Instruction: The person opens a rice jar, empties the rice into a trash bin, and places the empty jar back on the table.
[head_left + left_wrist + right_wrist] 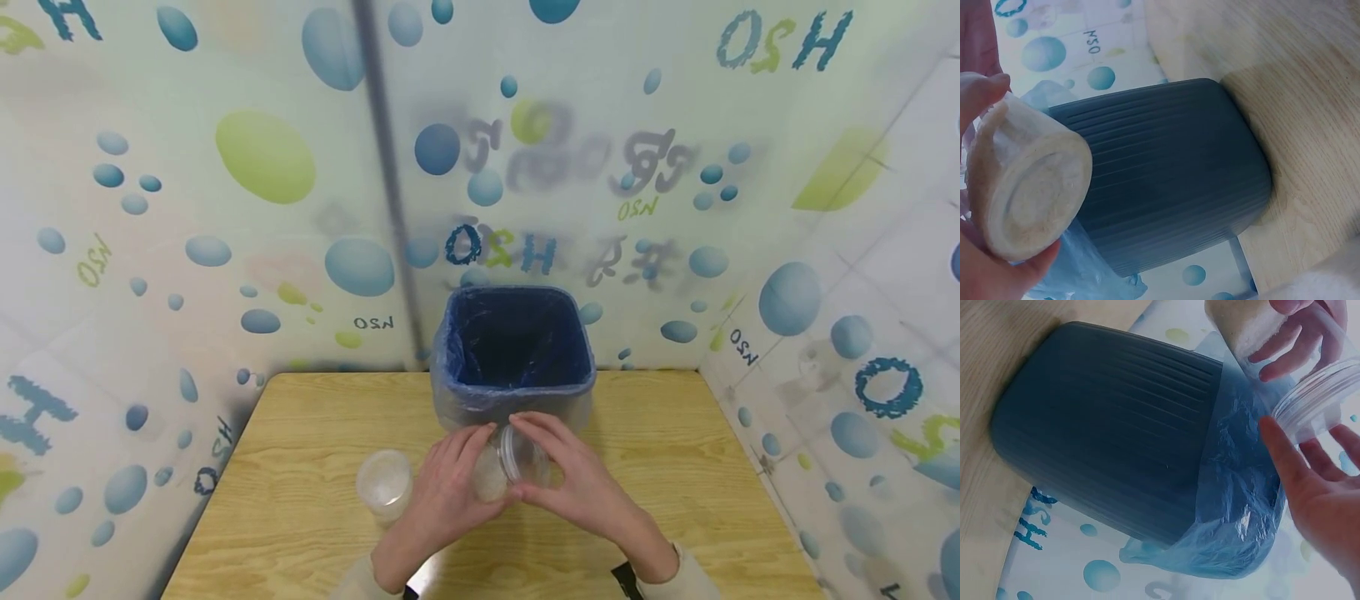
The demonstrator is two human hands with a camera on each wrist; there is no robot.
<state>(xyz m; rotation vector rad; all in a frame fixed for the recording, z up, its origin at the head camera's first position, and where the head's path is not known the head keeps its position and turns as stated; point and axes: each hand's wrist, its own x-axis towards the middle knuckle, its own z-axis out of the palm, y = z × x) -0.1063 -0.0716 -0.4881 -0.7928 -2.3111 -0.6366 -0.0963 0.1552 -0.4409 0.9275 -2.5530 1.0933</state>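
Head view: left hand curls round a tilted clear jar of pale grains; right hand grips a ridge-rimmed clear container.
Jar and container are close together between the hands. Just beyond them stands a blue-lined bin; left of the hands, a round tub rests on the wooden surface.

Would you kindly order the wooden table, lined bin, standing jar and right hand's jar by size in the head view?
Wooden table
Lined bin
Standing jar and jar in right hand: too alike to rank
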